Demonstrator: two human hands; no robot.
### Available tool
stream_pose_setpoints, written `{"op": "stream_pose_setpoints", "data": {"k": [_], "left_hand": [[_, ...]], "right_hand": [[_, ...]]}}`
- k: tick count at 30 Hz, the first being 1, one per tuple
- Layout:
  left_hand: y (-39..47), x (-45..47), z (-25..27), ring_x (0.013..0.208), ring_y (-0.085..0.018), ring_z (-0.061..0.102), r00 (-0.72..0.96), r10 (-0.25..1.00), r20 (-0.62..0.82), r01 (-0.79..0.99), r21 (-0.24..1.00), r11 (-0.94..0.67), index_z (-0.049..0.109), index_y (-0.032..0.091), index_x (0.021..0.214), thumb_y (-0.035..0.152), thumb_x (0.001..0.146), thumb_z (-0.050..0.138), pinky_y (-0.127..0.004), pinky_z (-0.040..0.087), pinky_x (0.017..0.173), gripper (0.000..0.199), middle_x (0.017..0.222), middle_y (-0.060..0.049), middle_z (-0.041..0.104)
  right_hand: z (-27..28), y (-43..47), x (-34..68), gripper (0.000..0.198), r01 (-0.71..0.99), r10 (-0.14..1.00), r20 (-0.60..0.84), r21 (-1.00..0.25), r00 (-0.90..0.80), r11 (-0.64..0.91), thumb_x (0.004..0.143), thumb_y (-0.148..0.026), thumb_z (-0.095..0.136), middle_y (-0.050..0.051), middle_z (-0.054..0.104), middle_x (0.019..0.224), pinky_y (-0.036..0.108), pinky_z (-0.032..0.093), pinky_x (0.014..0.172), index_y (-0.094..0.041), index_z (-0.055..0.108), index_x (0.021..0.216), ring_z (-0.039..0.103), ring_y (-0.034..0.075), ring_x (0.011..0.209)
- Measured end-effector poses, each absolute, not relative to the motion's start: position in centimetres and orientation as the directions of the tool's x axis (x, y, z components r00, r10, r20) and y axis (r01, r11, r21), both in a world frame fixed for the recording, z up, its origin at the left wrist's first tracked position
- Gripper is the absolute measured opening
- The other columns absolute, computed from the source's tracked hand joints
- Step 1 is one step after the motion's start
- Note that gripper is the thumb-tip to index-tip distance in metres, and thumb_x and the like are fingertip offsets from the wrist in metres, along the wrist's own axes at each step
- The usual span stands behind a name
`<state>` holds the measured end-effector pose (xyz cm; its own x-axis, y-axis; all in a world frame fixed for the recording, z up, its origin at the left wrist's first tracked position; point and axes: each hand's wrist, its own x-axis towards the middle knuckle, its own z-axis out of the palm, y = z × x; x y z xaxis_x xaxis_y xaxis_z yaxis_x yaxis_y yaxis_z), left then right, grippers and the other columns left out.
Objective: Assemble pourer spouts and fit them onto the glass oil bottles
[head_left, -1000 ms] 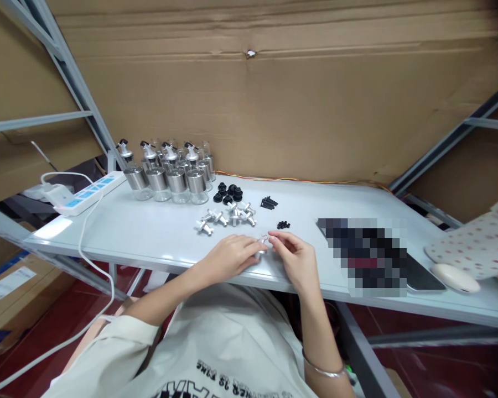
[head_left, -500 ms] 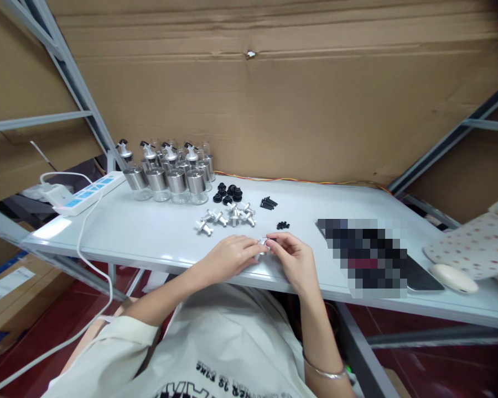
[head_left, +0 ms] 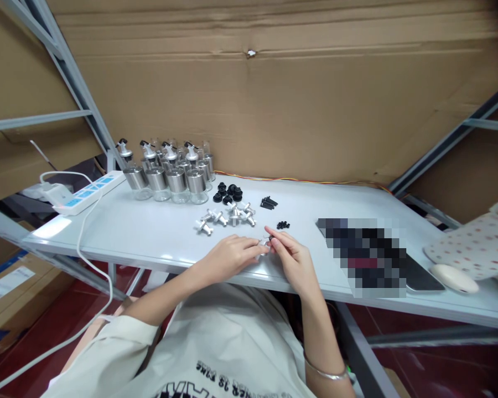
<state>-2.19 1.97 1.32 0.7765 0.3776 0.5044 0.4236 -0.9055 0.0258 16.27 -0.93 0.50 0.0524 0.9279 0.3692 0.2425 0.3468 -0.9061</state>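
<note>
Near the table's front edge, my left hand (head_left: 234,256) is closed on a silver-and-white pourer spout (head_left: 264,245), mostly covered by fingers. My right hand (head_left: 294,257) pinches a small dark piece (head_left: 270,237) against the spout; its exact shape is too small to make out. Beyond my hands lie several similar pourer spouts (head_left: 234,216) in a loose group. Black ribbed stoppers (head_left: 227,193) are heaped behind them. To the right are a little pile of black flap levers (head_left: 268,203) and a cluster of tiny black caps (head_left: 283,225).
Glass bottles with steel sleeves (head_left: 176,181) stand at the back left, the front ones topped with pourers. A white power strip (head_left: 89,193) and its cable (head_left: 80,237) lie at the left. On the right are a blurred-out dark flat object (head_left: 423,276) and a cream oval item (head_left: 454,277).
My right hand has turned slightly and shifted a little to the right, its index finger now stretched further forward. My left hand keeps its place on the pourer spout.
</note>
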Motion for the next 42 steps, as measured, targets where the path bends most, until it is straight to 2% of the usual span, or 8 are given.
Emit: {"op": "stream_pose_setpoints", "data": {"k": [8, 17, 23, 28, 33, 35, 38, 42], "left_hand": [[2.05, -2.20, 1.20, 0.086, -0.016, 0.067, 0.777, 0.375, 0.506, 0.419, 0.029, -0.908, 0.059, 0.018, 0.113, 0.019, 0.092, 0.050, -0.030, 0.052, 0.074, 0.023, 0.106, -0.008, 0.068], [2.10, -2.24, 0.96, 0.085, -0.016, 0.067, 0.767, 0.366, 0.526, 0.429, 0.003, -0.903, 0.058, 0.018, 0.113, 0.019, 0.093, 0.047, -0.029, 0.052, 0.072, 0.023, 0.105, -0.009, 0.068], [1.95, -2.21, 1.21, 0.084, -0.016, 0.067, 0.752, 0.374, 0.542, 0.444, 0.001, -0.896, 0.056, 0.018, 0.114, 0.020, 0.094, 0.045, -0.028, 0.051, 0.070, 0.023, 0.105, -0.007, 0.068], [1.97, -2.20, 1.17, 0.091, -0.016, 0.067, 0.733, 0.399, 0.551, 0.437, 0.068, -0.897, 0.050, 0.017, 0.118, 0.022, 0.096, 0.042, -0.028, 0.051, 0.073, 0.025, 0.108, -0.009, 0.068], [1.83, -2.29, 1.10, 0.076, -0.016, 0.068, 0.637, 0.492, 0.594, 0.450, 0.231, -0.862, 0.036, 0.016, 0.126, 0.030, 0.094, 0.046, -0.032, 0.054, 0.074, 0.036, 0.101, -0.009, 0.070], [1.77, -2.38, 1.17, 0.077, -0.016, 0.068, 0.629, 0.505, 0.591, 0.446, 0.258, -0.857, 0.030, 0.016, 0.131, 0.030, 0.094, 0.046, -0.033, 0.054, 0.076, 0.043, 0.102, -0.009, 0.069], [1.79, -2.51, 1.23, 0.086, -0.019, 0.068, 0.623, 0.524, 0.581, 0.468, 0.261, -0.845, 0.027, 0.017, 0.135, 0.030, 0.094, 0.047, -0.036, 0.054, 0.080, 0.048, 0.105, -0.010, 0.068], [1.98, -2.58, 1.05, 0.093, -0.021, 0.067, 0.635, 0.494, 0.594, 0.465, 0.217, -0.858, 0.028, 0.019, 0.138, 0.033, 0.094, 0.048, -0.037, 0.054, 0.081, 0.050, 0.110, -0.011, 0.067]], "right_hand": [[0.31, -0.99, 16.34, 0.032, 0.263, 0.921, 0.387, -0.894, 0.040, 0.364, 0.085, -0.028, 0.052, 0.004, 0.063, 0.080, 0.030, 0.048, 0.072, -0.021, 0.070, 0.111, 0.058, 0.016, 0.074], [0.56, -1.11, 16.14, 0.029, 0.269, 0.899, 0.438, -0.870, 0.032, 0.414, 0.085, -0.027, 0.053, 0.004, 0.059, 0.085, 0.027, 0.046, 0.064, -0.025, 0.071, 0.108, 0.055, 0.016, 0.076], [0.40, -1.16, 15.81, 0.033, 0.228, 0.913, 0.403, -0.896, 0.061, 0.380, 0.086, -0.030, 0.054, 0.002, 0.055, 0.087, 0.029, 0.049, 0.072, -0.024, 0.061, 0.118, 0.057, 0.015, 0.078], [0.04, -1.32, 15.55, 0.026, 0.104, 0.905, 0.414, -0.909, 0.098, 0.405, 0.083, -0.033, 0.061, 0.002, 0.060, 0.090, 0.032, 0.052, 0.079, -0.025, 0.052, 0.106, 0.061, 0.016, 0.085], [0.32, -1.61, 15.58, 0.039, 0.155, 0.896, 0.445, -0.885, 0.009, 0.438, 0.074, -0.032, 0.072, 0.003, 0.063, 0.094, 0.037, 0.052, 0.081, -0.025, 0.053, 0.108, 0.062, 0.019, 0.089], [0.36, -1.65, 15.59, 0.044, 0.183, 0.887, 0.461, -0.871, -0.012, 0.455, 0.072, -0.031, 0.075, 0.004, 0.063, 0.098, 0.039, 0.052, 0.083, -0.026, 0.053, 0.110, 0.062, 0.020, 0.093], [0.27, -1.63, 15.55, 0.046, 0.221, 0.879, 0.475, -0.854, -0.033, 0.470, 0.073, -0.030, 0.075, 0.004, 0.064, 0.102, 0.039, 0.051, 0.085, -0.026, 0.053, 0.113, 0.062, 0.020, 0.096], [0.12, -1.57, 15.44, 0.043, 0.233, 0.882, 0.472, -0.858, 0.006, 0.457, 0.074, -0.028, 0.073, 0.003, 0.067, 0.095, 0.038, 0.051, 0.082, -0.025, 0.051, 0.110, 0.063, 0.019, 0.088]]}}
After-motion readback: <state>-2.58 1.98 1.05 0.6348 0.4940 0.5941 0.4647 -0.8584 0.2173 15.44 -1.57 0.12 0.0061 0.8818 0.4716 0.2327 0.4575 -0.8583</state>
